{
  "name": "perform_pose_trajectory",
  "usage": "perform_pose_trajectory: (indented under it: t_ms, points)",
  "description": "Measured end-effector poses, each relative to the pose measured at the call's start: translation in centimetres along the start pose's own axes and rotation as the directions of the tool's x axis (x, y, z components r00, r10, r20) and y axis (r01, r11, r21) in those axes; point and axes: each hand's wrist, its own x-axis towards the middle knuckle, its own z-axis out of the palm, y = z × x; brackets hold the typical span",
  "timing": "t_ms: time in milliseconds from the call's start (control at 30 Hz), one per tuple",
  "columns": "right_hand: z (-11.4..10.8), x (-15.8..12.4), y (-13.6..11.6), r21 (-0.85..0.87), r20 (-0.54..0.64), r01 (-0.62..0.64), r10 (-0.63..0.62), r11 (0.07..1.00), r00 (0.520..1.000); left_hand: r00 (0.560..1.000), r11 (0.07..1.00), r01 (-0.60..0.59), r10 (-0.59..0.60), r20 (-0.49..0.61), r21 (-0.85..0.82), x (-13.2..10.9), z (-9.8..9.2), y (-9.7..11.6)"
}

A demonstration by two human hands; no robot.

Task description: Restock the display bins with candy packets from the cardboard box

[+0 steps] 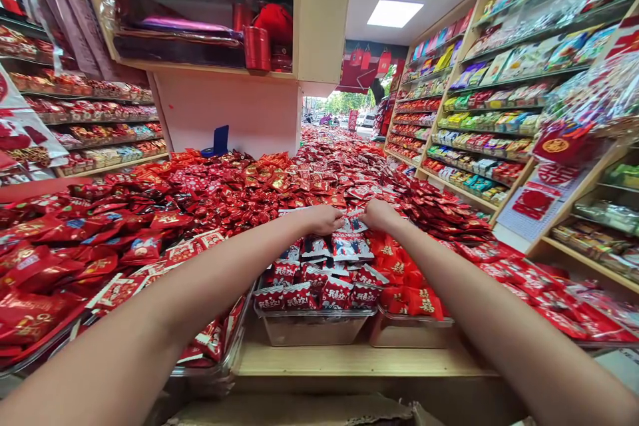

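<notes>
Both arms reach forward over a clear plastic bin (315, 327) filled with small red and white wrapped packets (335, 293). At the back of this bin, my left hand (324, 219) has its fingers curled down at a packet. Just to its right, my right hand (380, 215) is bent inward with its fingertips close to a white and red packet (351, 246) that lies between the hands. The fingertips are small and partly hidden, so what either hand pinches is unclear. Beside the bin on the right is another bin with bright red packets (399, 266).
Heaps of red packets (224, 186) spread to the left and far back. Shelves of packaged goods (489, 106) line the right wall. A cabinet (322, 13) overhangs at upper left. The wooden ledge (349, 361) runs below the bins, with a cardboard box (289, 411) under it.
</notes>
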Motion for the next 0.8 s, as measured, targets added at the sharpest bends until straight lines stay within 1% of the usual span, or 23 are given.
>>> perform_pose_trajectory:
  t_ms: [167,333,400,467,567,667,800]
  points:
    - [-1.1,0.8,-0.1,-0.075,0.075,0.050,-0.044,0.996,0.996,0.998,1.000,-0.016,0.017,-0.065,0.012,1.1,0.1,0.9]
    - [-2.7,2.0,1.6,-0.146,0.075,0.077,-0.067,0.986,0.995,0.998,0.999,0.042,-0.041,-0.053,0.035,3.2,0.4,2.0]
    - [-2.5,2.2,2.2,-0.147,0.089,0.126,-0.114,0.981,0.989,0.997,0.997,0.064,-0.063,-0.039,0.043,3.9,0.5,2.4]
    - [-1.8,2.3,2.4,-0.134,0.096,0.185,-0.173,0.973,0.980,0.997,0.996,0.078,-0.077,-0.022,0.053,4.3,0.5,2.6]
    - [-0.5,2.5,2.6,-0.130,0.068,0.224,-0.217,0.966,0.974,0.996,0.994,0.086,-0.087,0.001,0.070,4.6,0.4,2.9]
    - [0.2,2.9,2.9,-0.135,0.073,0.192,-0.184,0.972,0.980,0.995,0.992,0.092,-0.094,0.029,0.083,4.7,0.2,3.1]
    - [-0.1,3.1,4.1,-0.123,0.114,0.137,-0.123,0.983,0.986,0.993,0.993,0.079,-0.086,0.076,0.084,4.9,0.2,3.1]
